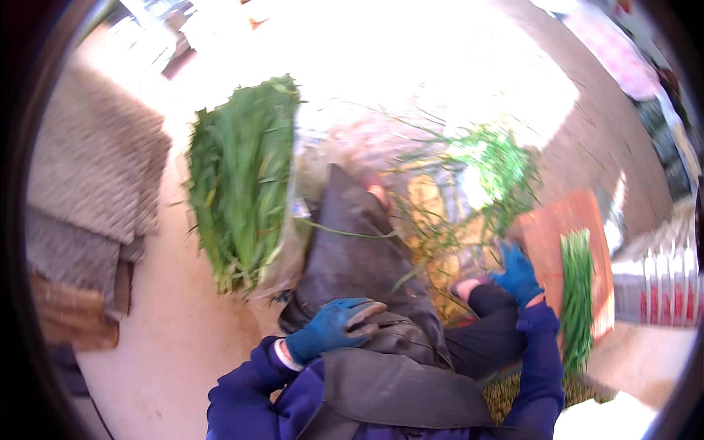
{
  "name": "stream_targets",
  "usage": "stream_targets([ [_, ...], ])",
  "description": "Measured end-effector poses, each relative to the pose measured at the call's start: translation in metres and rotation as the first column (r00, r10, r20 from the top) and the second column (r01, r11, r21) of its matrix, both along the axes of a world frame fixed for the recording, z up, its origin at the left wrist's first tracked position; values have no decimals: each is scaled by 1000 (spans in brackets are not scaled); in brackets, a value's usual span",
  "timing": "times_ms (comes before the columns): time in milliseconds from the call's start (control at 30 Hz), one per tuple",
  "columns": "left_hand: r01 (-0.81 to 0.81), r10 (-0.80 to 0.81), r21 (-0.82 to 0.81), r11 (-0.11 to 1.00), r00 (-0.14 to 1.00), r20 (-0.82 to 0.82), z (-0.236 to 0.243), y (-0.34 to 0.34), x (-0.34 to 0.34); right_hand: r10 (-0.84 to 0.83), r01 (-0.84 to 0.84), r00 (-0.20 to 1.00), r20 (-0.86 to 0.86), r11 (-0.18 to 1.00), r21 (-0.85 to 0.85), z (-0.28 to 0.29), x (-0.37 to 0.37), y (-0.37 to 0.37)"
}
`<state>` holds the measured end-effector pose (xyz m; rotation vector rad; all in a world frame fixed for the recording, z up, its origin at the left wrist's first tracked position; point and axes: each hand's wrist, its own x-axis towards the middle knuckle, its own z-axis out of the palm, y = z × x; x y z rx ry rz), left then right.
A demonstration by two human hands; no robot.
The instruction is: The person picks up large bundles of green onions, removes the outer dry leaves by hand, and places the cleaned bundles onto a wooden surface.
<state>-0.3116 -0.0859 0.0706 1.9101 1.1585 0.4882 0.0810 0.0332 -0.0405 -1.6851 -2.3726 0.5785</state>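
My left hand (334, 326), in a blue knitted glove, rests on the dark apron (411, 400) over my lap, fingers loosely laid out and holding nothing visible. My right hand (518, 274), also gloved in blue, is by my bent leg at the left edge of a reddish wooden board (539, 235). Its fingers look spread, though a little blurred. On that board lies a neat bundle of chive-like greens (577, 301), pale ends away from me. A large bunch of long green leaves (249, 176) lies to my left, beside clear plastic wrap (284, 257).
Loose green blades (499, 165) are strewn over a yellow patterned sheet (433, 205) ahead. Stacked grey mats (95, 154) stand at the far left. Clear plastic containers with red marks (656, 293) are at the right. Strong sunlight washes out the far floor.
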Motion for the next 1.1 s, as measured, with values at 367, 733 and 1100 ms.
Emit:
stream_targets([
  [367, -979, 955, 200, 51, 106, 276, 25, -83, -226, 262, -586, 581, -771, 792, -172, 162, -342, 3],
  [733, -887, 911, 220, 405, 372, -176, -69, -43, -270, 602, -833, 419, -680, 552, -25, 143, -510, -39],
  [1100, -853, 819, 2, 521, 501, 278, -15, -32, -311, 255, -646, 717, -648, 593, -481, 82, -534, -24],
])
